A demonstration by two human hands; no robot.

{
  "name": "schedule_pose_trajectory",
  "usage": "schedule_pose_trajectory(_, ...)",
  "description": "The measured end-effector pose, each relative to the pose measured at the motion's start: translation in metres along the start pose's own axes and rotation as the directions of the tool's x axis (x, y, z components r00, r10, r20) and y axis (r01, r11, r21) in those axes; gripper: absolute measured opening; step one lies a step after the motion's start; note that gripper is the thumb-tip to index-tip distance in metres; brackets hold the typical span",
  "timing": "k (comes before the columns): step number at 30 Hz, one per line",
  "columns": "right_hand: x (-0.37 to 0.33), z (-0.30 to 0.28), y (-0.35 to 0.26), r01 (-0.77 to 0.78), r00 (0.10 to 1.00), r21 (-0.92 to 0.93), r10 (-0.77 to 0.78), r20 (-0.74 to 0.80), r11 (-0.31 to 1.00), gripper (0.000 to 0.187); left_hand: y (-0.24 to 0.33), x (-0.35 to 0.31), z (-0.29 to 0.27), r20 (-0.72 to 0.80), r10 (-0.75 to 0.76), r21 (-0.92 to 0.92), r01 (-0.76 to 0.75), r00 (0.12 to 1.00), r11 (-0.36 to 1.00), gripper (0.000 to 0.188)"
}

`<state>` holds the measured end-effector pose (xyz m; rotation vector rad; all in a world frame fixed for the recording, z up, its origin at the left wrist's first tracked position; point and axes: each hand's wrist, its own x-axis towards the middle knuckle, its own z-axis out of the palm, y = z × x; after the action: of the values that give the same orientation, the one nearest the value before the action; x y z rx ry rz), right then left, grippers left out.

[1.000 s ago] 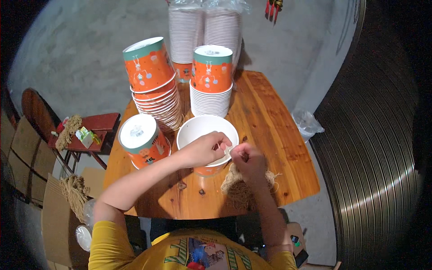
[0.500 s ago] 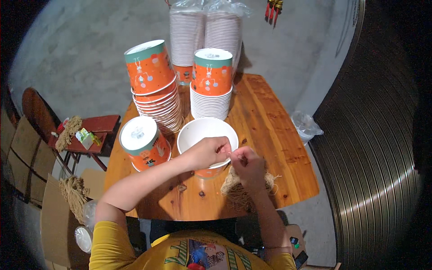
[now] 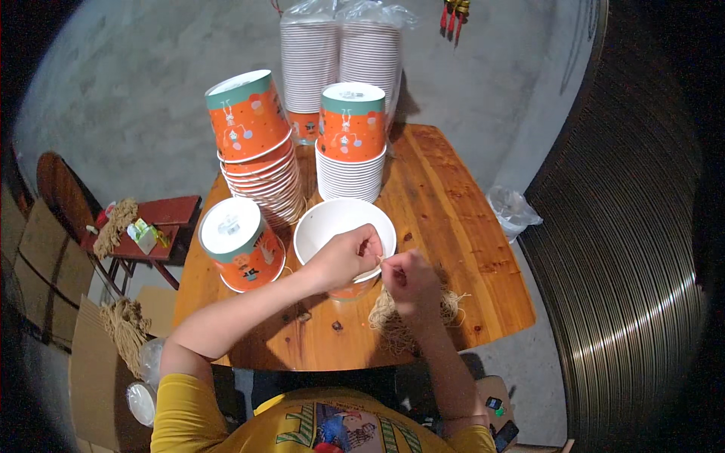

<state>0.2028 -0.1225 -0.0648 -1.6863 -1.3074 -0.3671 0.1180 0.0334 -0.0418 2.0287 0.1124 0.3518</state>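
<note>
An open white paper bucket [image 3: 336,219] with an orange outside stands upright on the wooden table in front of me. My left hand [image 3: 351,255] reaches over its opening, thumb and fingers pinched at the right part of the rim. My right hand [image 3: 411,283] is closed just outside that rim, its fingertips almost meeting the left ones. A thin pale strand of twine shows between the fingertips; most of it is hidden by the fingers. Under my right hand and wrist lies a loose bundle of beige twine [image 3: 389,317].
Left of the bucket stands an upside-down orange bucket [image 3: 249,253]. Behind are a leaning stack of upside-down buckets [image 3: 249,128], a second stack [image 3: 351,136] and tall bagged stacks [image 3: 310,64]. A red bench [image 3: 170,211] is at left, a ridged metal shutter [image 3: 627,279] at right.
Both hands stay close together at the rim. The right hand has turned and shifted slightly, its fingers now more curled. The whole view has moved a little.
</note>
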Motion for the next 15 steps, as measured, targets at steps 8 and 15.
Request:
schedule_pose_trajectory(8,-0.001,0.0,-0.011,-0.2,0.979,0.252,0.204,0.013,0.947,0.009,-0.001,0.003,0.001,0.036,-0.008,-0.1,0.012,0.999,0.995,0.007)
schedule_pose_trajectory(15,-0.004,0.009,0.006,-0.3,0.943,0.417,0.334,-0.007,0.858,0.007,0.006,0.003,0.003,0.103,0.062,-0.234,-0.036,0.993,0.972,0.028)
